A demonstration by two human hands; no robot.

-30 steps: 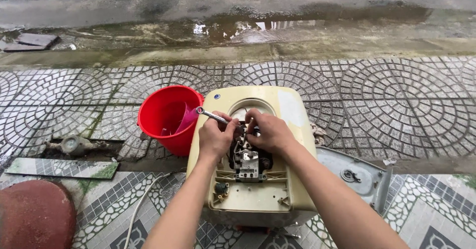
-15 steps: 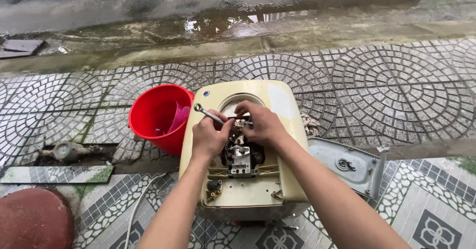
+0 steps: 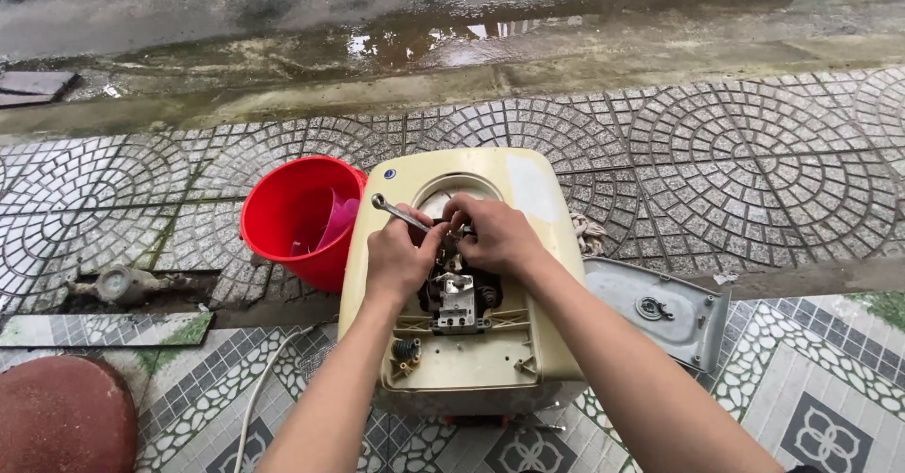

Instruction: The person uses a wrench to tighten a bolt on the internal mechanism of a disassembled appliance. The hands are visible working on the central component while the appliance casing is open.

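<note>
Both forearms are reaching forward from the bottom of the view and converging over the open middle of a cream-coloured appliance housing (image 3: 528,190), which is lying on the patterned paving (image 3: 754,153) with its long axis running away from the person, its rounded end toward the wet road and its squared end nearest the person. The left hand (image 3: 401,258) is curling closed around the handle of a metal wrench (image 3: 401,216); the wrench is lying slanted, its ring end pointing up and to the left, out past the knuckles toward the red bucket (image 3: 283,211), and its other end is disappearing under the hands into the opening. The right hand (image 3: 495,237) is arching over the same opening with fingers bent downward, pinching at something small inside; what exactly it is gripping cannot be told, since the fingers are covering it. Just below both hands the metal bracket and wiring (image 3: 459,299) of the internals are showing in the cavity. The bucket is standing upright, touching the housing's left edge, with a pink scoop inside. A grey cover plate (image 3: 660,308) is lying flat just beside the housing's right edge.
</note>
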